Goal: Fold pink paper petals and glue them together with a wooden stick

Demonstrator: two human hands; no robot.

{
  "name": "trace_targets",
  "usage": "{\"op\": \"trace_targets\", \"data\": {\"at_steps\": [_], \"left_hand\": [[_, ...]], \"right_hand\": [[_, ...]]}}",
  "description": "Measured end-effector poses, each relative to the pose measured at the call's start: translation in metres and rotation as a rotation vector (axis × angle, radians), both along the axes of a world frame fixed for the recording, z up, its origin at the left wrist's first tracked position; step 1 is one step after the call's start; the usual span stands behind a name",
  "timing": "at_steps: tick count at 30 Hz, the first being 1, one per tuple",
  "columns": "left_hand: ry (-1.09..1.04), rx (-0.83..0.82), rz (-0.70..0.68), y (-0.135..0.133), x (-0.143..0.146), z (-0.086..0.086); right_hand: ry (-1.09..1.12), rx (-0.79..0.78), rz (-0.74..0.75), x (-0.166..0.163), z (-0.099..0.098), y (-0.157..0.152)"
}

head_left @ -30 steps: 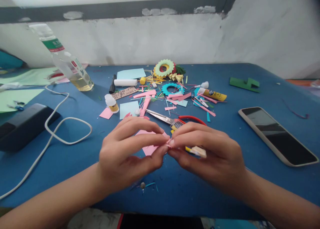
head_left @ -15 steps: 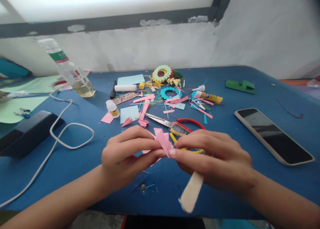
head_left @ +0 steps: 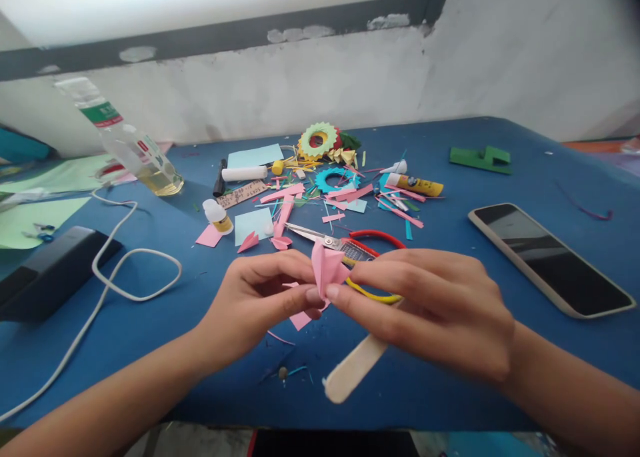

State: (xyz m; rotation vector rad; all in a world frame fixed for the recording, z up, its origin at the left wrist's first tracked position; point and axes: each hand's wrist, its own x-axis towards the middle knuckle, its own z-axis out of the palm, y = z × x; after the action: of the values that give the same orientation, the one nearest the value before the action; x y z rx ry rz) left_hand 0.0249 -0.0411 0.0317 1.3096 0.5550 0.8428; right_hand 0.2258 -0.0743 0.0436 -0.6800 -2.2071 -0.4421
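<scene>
**PINK FOLDED PIECE (head_left: pixel 326 265) PINCHED BTWN BOTH HANDS, LONG AXIS NEAR UPRIGHT**

1. Position. The pink folded piece is held clear of the blue table (head_left: pixel 150 337), centre of view and close to the body. It sits directly btwn the two sets of fingertips, neither off to one side nor out of reach.

2. Hand state.
- Left hand (head_left: pixel 260 297): closed in a thumb/index pinch on the piece's lower left edge. Other fingers curled under.
- Right hand (head_left: pixel 440 304): closed in a fingertip pinch on the lower right edge, palm down.
- Both hands touch the piece, so neither is nearer. The contact pts meet at its base.

3. Axis. The long axis runs approx. vertical, with the pointed end up and the base down at the pinch. The upper part stands free above the fingers.

4. Secondary item. A wooden stick (head_left: pixel 354 372) projects from under the right hand, slanting down-left over the table. Its upper end is hidden by the hand, so whether the lower fingers grip it cannot be told.

5. Adjacent items.
- Scissors (head_left: pixel 345 246) lie just behind the piece, blades pointing left, handles partly covered by the right hand.
- Pink offcuts (head_left: pixel 300 320) lie under the left fingertips.
- Phone (head_left: pixel 550 257) lies well to the right.
- White cable (head_left: pixel 130 270) lies well to the left.
</scene>
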Motion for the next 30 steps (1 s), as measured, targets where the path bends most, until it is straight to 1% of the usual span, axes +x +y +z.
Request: {"op": "trace_targets", "data": {"at_steps": [12, 24, 27, 29, 30], "left_hand": [[0.036, 0.128, 0.044, 0.0009, 0.0015, -0.0008], [0.054, 0.132, 0.058, -0.0002, 0.0014, 0.0008], [0.041, 0.098, 0.052, 0.0002, 0.0017, 0.0010], [0.021, 0.020, 0.033, 0.0002, 0.0023, 0.0021], [0.005, -0.045, 0.017, 0.0000, 0.0028, 0.0031]], "right_hand": [[-0.061, 0.008, -0.031, 0.0014, 0.0019, -0.0016], [-0.065, -0.015, -0.027, 0.0001, 0.0014, -0.0012], [-0.059, -0.019, -0.029, 0.0007, 0.0002, -0.0006], [-0.052, -0.024, -0.027, 0.0015, -0.0005, 0.0004], [-0.050, -0.025, -0.026, 0.0020, -0.0007, 0.0010]]}}
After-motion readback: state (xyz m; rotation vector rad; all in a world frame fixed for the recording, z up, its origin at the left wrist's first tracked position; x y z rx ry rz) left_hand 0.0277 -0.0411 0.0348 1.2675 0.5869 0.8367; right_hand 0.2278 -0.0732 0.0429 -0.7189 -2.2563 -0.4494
